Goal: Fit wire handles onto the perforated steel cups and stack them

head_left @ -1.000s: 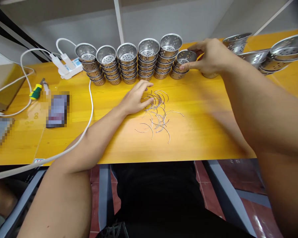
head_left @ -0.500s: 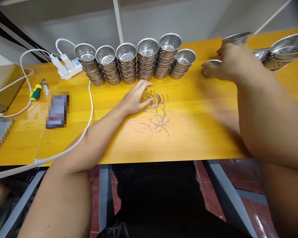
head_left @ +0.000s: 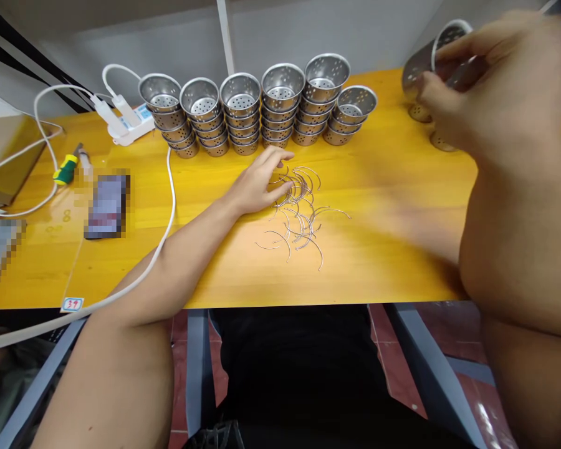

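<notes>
My left hand (head_left: 260, 181) rests on the table with its fingers loosely apart, beside a scatter of thin curved metal wires (head_left: 303, 231). Its thumb and fingertips lie over the edge of the upper wires. Raised at the upper right, my right hand (head_left: 509, 87) has its fingers around a perforated metal cup (head_left: 416, 70), which is tilted with its mouth toward the hand. Part of that cup is covered by the fingers. Just under it, the lower parts of other perforated cups (head_left: 444, 141) show on the table.
Stacks of perforated metal cups (head_left: 243, 100) line the back of the table. A white power strip (head_left: 133, 128), a green-yellow screwdriver (head_left: 65, 169) and a phone (head_left: 106, 206) lie to the left. One white cable (head_left: 171, 206) crosses over my left forearm.
My right hand has risen and shifted right, and a cup in it is now tilted above the cups on the table. The left hand stays by the wires.
</notes>
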{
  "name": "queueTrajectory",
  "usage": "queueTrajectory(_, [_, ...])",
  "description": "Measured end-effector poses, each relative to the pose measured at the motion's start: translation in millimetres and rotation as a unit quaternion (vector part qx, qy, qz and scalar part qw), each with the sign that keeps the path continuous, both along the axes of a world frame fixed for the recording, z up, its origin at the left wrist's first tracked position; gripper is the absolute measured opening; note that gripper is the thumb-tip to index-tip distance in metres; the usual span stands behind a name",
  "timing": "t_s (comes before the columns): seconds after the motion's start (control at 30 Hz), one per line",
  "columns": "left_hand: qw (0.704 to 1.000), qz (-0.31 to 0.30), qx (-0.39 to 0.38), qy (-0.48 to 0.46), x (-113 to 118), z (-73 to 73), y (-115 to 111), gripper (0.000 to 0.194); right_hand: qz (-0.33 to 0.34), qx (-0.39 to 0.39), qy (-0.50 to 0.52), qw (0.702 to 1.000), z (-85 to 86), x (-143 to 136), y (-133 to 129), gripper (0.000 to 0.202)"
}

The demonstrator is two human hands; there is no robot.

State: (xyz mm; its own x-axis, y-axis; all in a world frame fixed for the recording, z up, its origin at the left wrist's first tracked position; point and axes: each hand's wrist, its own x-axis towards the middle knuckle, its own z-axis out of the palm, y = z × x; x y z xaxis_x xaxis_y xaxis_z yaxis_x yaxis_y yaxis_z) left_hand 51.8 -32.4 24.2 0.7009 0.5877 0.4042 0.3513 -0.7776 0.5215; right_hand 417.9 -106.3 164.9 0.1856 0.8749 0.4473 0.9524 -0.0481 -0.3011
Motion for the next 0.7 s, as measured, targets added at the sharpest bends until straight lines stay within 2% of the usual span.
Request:
queueTrajectory(0.1, [1.000,-0.008,0.003,-0.027,2.5,-4.9,3.3,0.075,0.168,0.069,-0.015,0.983,-7.0,-33.5,-9.4,0.023])
queueTrajectory(0.13, [0.999,-0.009,0.003,-0.041,3.6,-6.3,4.4,0.085,0.237,0.062,-0.016,0.969,-14.8,-46.8,-10.3,0.016])
queueTrajectory(0.2, [0.998,-0.011,0.003,-0.067,5.6,-8.0,5.9,0.105,0.337,-0.011,-0.010,0.941,-35.1,-73.0,-8.7,0.017])
queueTrajectory(0.27, [0.997,-0.011,0.006,-0.071,6.5,-7.7,6.5,0.113,0.387,-0.038,0.000,0.921,-56.5,-95.7,-4.1,0.021])
queueTrajectory(0.33, [0.998,-0.010,0.009,-0.054,5.6,-6.2,6.9,0.108,0.416,-0.043,0.008,0.908,-74.0,-112.4,1.0,0.025])
queueTrajectory(0.43, [0.999,-0.002,0.005,-0.037,2.1,-4.6,9.2,0.092,0.430,-0.042,0.015,0.902,-90.1,-123.9,6.4,0.032])
queueTrajectory(0.53, [0.999,0.014,0.002,-0.041,-0.8,-5.0,14.1,0.085,0.421,-0.030,0.030,0.906,-96.8,-121.0,9.1,0.042])
queueTrajectory(0.7, [0.999,0.038,0.007,-0.027,-0.8,-5.9,19.9,0.086,0.403,0.004,0.081,0.912,-101.3,-107.6,13.2,0.047])
